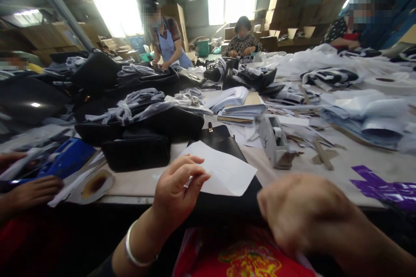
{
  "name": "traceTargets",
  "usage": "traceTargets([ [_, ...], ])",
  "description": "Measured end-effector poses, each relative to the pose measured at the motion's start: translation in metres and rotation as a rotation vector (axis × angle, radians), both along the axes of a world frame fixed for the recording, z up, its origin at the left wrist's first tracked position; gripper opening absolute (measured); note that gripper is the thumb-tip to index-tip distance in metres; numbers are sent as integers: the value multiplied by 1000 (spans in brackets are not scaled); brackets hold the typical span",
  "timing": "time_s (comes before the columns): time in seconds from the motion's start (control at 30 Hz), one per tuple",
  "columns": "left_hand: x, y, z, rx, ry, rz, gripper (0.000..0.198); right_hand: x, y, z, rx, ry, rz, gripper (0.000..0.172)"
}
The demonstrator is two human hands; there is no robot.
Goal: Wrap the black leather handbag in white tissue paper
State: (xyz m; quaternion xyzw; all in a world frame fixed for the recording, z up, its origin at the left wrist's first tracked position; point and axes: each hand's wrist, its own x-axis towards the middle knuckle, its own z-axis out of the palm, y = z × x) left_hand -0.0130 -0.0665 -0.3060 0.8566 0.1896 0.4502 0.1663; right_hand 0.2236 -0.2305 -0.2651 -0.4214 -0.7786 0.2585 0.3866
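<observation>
White sheet point(224, 173), edge pinched by left hand point(175, 192), lies on black bag point(218, 136); right hand point(302, 212) blurred, grip unclear; light pinch prevents creases.

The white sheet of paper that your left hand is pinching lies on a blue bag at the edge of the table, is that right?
Not quite: the bag is black, not blue. The head view shows the left hand pinching the white sheet of paper, which lies on a black bag at the edge of the table.
</observation>
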Motion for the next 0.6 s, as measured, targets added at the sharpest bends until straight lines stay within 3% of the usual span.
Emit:
traceTargets([
  [0.07, -3, -6, 1, -21, -24, -14, 10, 9, 24, -15, -70, 131, -260, 29],
  [0.13, -5, -11, 1, -40, -44, -29, 14, 22, 39, -31, -115, 193, -532, 48],
  [0.2, -5, -13, 0, -64, -61, -41, 17, 33, 41, -43, -105, 165, -668, 61],
  [0.27, -3, -15, -1, -92, -72, -45, 18, 36, 34, -47, -55, 93, -632, 56],
  [0.37, 5, -19, -1, -118, -83, -62, 15, 20, 26, -36, 26, 6, -458, 35],
  [0.47, 17, -23, 3, -139, -79, -105, 10, -3, 34, -22, 51, -57, -331, 55],
  [0.6, 24, -26, 8, -166, -43, -158, 5, -19, 54, -19, 35, -51, -267, 26],
])
